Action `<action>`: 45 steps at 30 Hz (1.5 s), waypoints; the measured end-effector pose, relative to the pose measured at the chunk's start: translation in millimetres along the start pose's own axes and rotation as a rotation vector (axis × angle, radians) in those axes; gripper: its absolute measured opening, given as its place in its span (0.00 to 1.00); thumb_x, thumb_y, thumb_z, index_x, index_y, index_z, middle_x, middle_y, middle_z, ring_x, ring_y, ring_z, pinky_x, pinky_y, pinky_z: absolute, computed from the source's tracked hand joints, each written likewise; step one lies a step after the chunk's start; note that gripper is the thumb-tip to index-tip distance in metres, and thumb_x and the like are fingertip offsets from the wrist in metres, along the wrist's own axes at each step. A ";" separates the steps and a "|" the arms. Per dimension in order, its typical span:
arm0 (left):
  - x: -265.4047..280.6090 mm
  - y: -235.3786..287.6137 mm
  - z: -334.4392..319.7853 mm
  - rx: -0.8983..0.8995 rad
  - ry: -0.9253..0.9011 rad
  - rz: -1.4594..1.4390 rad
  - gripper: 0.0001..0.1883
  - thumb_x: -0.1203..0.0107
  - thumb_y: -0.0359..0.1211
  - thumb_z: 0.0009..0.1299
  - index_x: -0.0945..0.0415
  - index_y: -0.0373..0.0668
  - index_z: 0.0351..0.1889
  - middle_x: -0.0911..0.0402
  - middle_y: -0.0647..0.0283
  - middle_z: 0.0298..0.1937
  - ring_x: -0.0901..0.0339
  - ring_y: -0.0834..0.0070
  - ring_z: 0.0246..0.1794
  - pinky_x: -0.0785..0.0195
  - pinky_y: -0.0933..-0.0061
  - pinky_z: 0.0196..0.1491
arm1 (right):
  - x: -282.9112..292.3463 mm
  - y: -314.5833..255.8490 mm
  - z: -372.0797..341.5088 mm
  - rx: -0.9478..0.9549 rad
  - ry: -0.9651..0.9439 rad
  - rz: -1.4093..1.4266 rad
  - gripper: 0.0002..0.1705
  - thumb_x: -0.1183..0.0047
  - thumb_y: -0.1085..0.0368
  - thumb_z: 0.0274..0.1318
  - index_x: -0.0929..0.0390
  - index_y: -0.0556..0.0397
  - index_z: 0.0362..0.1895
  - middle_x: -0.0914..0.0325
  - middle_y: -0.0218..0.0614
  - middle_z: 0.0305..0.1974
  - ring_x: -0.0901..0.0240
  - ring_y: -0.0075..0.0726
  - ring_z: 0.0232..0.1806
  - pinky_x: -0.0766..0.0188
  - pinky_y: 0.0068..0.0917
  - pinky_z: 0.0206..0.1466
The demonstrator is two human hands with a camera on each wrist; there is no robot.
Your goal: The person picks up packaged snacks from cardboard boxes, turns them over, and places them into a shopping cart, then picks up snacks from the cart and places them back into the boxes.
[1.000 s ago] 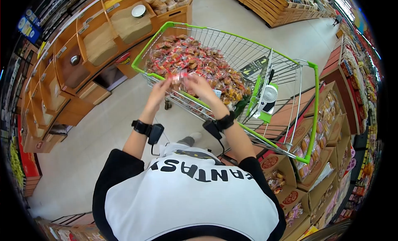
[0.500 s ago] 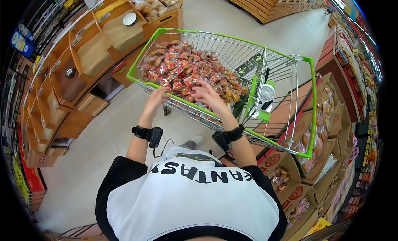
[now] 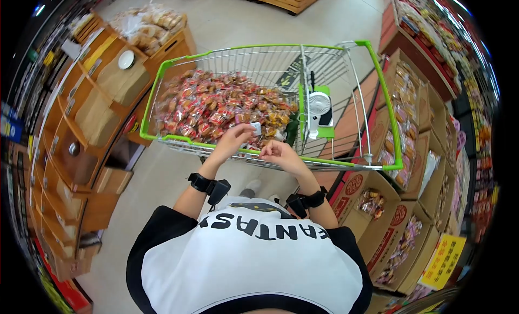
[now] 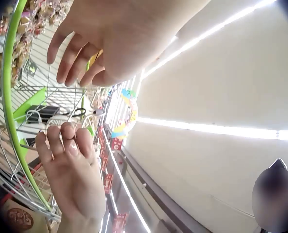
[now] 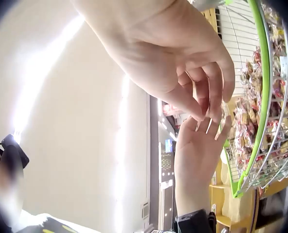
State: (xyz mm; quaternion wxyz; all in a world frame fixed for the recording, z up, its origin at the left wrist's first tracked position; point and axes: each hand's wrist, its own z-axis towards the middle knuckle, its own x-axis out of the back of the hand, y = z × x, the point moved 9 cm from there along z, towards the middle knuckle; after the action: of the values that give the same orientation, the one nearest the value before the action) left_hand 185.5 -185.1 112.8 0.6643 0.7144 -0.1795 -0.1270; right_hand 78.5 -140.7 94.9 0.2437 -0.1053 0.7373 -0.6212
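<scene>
A heap of small clear-and-red wrapped snack packets (image 3: pixel 205 103) fills the left end of a shopping cart (image 3: pixel 227 49) with a green rim. My left hand (image 3: pixel 232 142) is over the cart's near rim, its fingertips by a white tag (image 3: pixel 255 129) on the heap. In the left wrist view those fingers (image 4: pixel 78 56) bend loosely with nothing between them. To its right, my right hand (image 3: pixel 284 155) hovers at the same rim. The right wrist view shows its fingers (image 5: pixel 214 87) loosely curled, thumb near them, holding nothing. Both wrists wear black straps with cameras.
A small white fan (image 3: pixel 319 104) stands by the cart's green child seat. Open cardboard boxes (image 3: pixel 373 233) of wrapped goods line the right side. At left runs a wooden bin counter (image 3: pixel 97 119) with a white bowl (image 3: pixel 126 59); bagged goods (image 3: pixel 148 27) sit behind it.
One second ago both hands held a red-wrapped packet over the heap; half a second ago they were apart and without it. Now they are further right along the rim, and the view has turned.
</scene>
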 end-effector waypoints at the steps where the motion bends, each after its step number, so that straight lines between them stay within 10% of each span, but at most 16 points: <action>1: -12.8 -1.6 5.0 0.002 -0.064 0.008 0.12 0.57 0.29 0.63 0.31 0.35 0.43 0.26 0.62 0.37 0.29 0.78 0.38 0.36 0.78 0.43 | 5.3 0.4 -6.8 0.013 0.019 0.003 0.12 0.50 0.73 0.46 0.42 0.51 0.21 0.29 0.32 0.31 0.34 0.21 0.34 0.36 0.19 0.40; 18: -208.3 4.6 22.8 -0.012 -0.824 0.055 0.13 0.56 0.27 0.62 0.33 0.36 0.45 0.27 0.62 0.40 0.31 0.77 0.42 0.38 0.77 0.46 | 103.0 18.6 -173.9 0.132 0.727 0.176 0.07 0.55 0.71 0.51 0.39 0.52 0.26 0.30 0.31 0.30 0.31 0.24 0.37 0.35 0.20 0.42; 30: -248.0 7.1 18.1 -0.664 -0.610 0.581 0.11 0.49 0.27 0.55 0.28 0.39 0.37 0.26 0.60 0.35 0.33 0.64 0.38 0.40 0.69 0.41 | 129.9 17.3 -314.9 0.188 1.231 0.225 0.06 0.50 0.71 0.47 0.33 0.52 0.31 0.29 0.29 0.31 0.32 0.22 0.36 0.36 0.17 0.42; 33: -250.1 -23.8 34.5 -0.222 -0.649 0.165 0.09 0.55 0.25 0.60 0.29 0.39 0.38 0.25 0.62 0.36 0.29 0.75 0.33 0.37 0.77 0.36 | 132.0 15.2 -340.7 0.205 1.310 0.219 0.05 0.51 0.70 0.48 0.32 0.52 0.32 0.28 0.29 0.31 0.31 0.22 0.36 0.36 0.17 0.42; 45: -339.1 -0.1 -22.9 -0.181 -1.095 0.019 0.09 0.60 0.26 0.64 0.31 0.36 0.40 0.28 0.63 0.37 0.30 0.78 0.34 0.38 0.79 0.39 | 144.0 67.7 -431.9 0.168 1.656 0.399 0.11 0.51 0.64 0.49 0.33 0.49 0.38 0.28 0.30 0.34 0.30 0.23 0.36 0.34 0.21 0.41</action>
State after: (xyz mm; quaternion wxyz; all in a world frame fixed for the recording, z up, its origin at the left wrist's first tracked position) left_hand -111.2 -20.2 95.3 0.5338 0.4826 -0.4935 -0.4885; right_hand -247.0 180.7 43.7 -0.2617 0.5328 0.6338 -0.4959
